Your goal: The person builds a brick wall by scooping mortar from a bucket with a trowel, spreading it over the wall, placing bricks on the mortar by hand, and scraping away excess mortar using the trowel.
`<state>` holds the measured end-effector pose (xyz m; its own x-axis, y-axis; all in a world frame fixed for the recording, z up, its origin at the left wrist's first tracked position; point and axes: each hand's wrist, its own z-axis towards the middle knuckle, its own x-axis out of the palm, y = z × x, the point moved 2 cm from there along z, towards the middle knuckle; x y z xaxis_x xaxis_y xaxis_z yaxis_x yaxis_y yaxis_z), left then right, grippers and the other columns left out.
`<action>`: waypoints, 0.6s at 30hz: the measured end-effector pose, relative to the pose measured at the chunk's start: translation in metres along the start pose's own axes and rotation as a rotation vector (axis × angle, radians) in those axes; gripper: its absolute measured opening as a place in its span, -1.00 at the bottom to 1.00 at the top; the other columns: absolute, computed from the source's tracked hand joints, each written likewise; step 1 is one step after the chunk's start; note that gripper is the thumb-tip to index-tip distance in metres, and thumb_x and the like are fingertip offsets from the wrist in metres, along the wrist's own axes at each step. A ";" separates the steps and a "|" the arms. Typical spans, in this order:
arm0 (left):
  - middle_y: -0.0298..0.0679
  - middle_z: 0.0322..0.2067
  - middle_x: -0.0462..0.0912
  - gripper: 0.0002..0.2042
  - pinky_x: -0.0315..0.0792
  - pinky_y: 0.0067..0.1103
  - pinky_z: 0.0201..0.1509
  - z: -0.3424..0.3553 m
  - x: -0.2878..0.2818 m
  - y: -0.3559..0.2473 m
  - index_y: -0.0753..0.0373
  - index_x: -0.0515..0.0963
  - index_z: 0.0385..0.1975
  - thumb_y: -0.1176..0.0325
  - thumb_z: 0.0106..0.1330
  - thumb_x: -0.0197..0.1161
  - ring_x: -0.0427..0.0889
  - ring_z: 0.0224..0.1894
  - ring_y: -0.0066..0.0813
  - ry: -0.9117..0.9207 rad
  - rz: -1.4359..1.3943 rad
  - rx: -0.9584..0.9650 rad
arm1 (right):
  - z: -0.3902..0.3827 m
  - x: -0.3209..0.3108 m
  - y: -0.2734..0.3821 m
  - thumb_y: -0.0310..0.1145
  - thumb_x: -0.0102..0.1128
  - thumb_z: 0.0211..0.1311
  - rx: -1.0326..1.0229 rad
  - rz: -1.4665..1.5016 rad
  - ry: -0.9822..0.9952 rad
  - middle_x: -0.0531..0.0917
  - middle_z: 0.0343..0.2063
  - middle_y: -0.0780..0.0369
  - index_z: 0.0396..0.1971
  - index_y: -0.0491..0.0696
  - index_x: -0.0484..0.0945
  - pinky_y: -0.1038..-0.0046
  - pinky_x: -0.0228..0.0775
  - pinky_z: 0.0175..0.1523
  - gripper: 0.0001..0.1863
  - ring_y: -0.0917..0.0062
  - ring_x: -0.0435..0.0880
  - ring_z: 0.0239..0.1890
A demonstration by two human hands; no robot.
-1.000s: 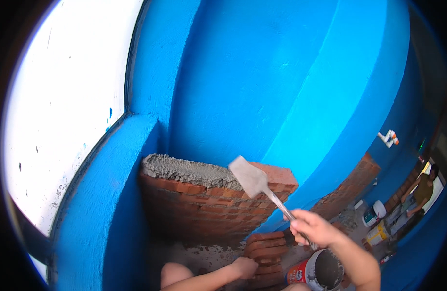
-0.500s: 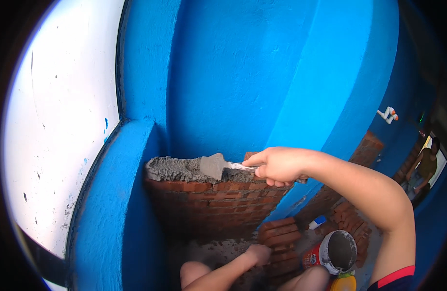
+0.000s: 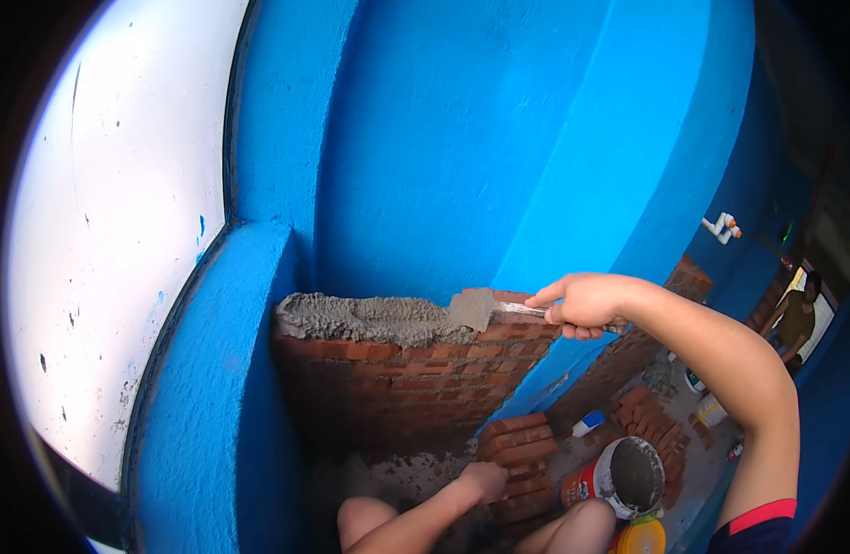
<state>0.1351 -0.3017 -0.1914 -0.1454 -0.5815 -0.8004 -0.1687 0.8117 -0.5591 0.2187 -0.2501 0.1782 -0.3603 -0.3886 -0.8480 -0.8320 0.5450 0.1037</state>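
Note:
My right hand (image 3: 589, 303) is closed around the handle of a brick trowel (image 3: 474, 309). Its mortar-smeared blade lies at the right end of a thick grey mortar bed (image 3: 370, 319). That bed runs along the top of a low red brick wall (image 3: 407, 379), with a shallow groove pressed into its middle. Low down, my left hand (image 3: 485, 480) is curled into a fist beside a stack of red bricks (image 3: 519, 441); whatever its fingers may hold is hidden.
Blue walls (image 3: 443, 157) rise behind and to the left of the brickwork. A bucket of mortar (image 3: 633, 475) stands right of the stack, with a yellow container (image 3: 642, 535) below it. More bricks (image 3: 651, 420) lie beyond. A person (image 3: 799, 319) is at the far right.
My right hand has drawn the trowel rightward along the wall top, from the middle of the mortar to its right end. The left hand stays closed by the bricks. The view has shifted slightly.

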 end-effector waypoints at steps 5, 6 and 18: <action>0.02 -0.10 0.69 -0.58 0.54 -0.22 0.05 0.006 0.007 0.005 0.19 0.61 -0.04 0.02 0.26 0.30 0.66 0.00 0.00 0.017 0.002 0.004 | 0.000 -0.006 -0.036 -0.44 -0.14 0.55 0.028 0.368 0.053 0.56 -0.53 0.24 0.47 0.06 0.20 0.46 0.28 -0.54 -0.46 0.62 0.43 -0.64; 0.02 -0.10 0.69 -0.58 0.54 -0.22 0.05 0.008 0.008 0.007 0.18 0.61 -0.04 0.00 0.27 0.29 0.66 0.00 0.01 0.023 0.000 0.006 | -0.003 -0.008 -0.044 -0.44 -0.13 0.54 0.013 0.413 0.060 0.56 -0.53 0.24 0.47 0.06 0.20 0.46 0.27 -0.55 -0.46 0.62 0.42 -0.64; 0.05 -0.10 0.70 -0.54 0.55 -0.27 0.10 0.007 0.013 0.025 0.29 0.69 -0.20 -0.04 0.19 0.35 0.67 0.01 -0.04 0.021 0.091 -0.125 | -0.080 0.149 -0.225 -0.28 -0.03 0.53 -0.153 1.403 -0.157 0.37 -0.60 0.37 0.20 -0.13 0.44 0.66 0.01 -0.67 -0.62 0.76 0.22 -0.74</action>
<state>0.1359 -0.2886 -0.2177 -0.1859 -0.5081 -0.8410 -0.2741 0.8487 -0.4522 0.3178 -0.4902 0.0702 -0.8707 0.4900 -0.0432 0.1307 0.3152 0.9400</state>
